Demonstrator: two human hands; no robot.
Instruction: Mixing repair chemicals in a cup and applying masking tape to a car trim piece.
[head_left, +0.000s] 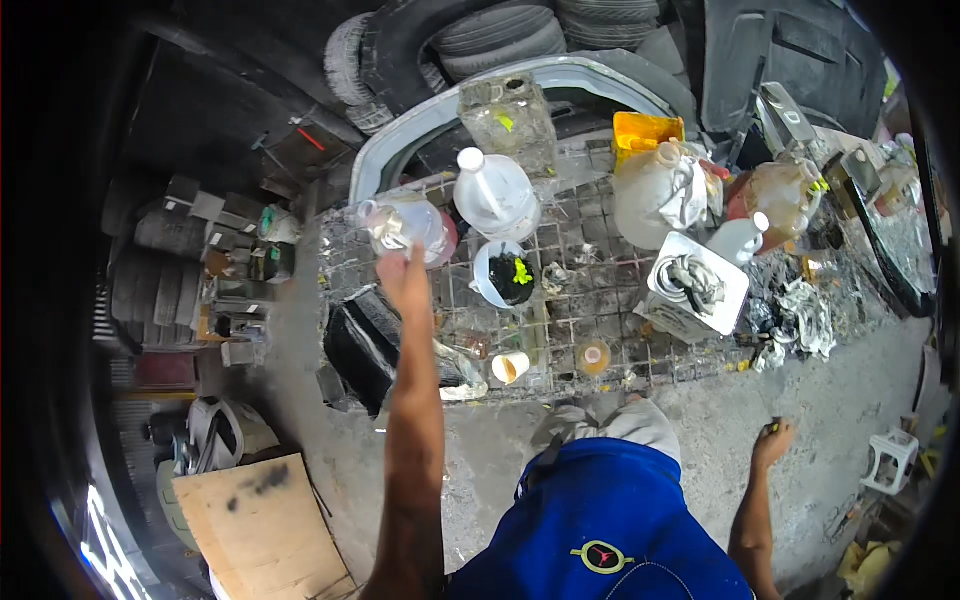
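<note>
My left hand reaches over the far left of the table, its fingers closed at a clear plastic jug with a pinkish end. The jug looks tilted, and blur hides part of the grip. Just right of it stands a large translucent jug with a white cap. A white pitcher holding dark stuff and a bright green bit is nearer to me. Out to the right, beyond the table's near edge, my right hand is closed round something small and dark that I cannot make out.
On the grimy gridded table stand a paper cup, a small amber-coloured container, a square white tub and several stained jugs. A black panel piece lies at left. A white stool stands on the floor at right.
</note>
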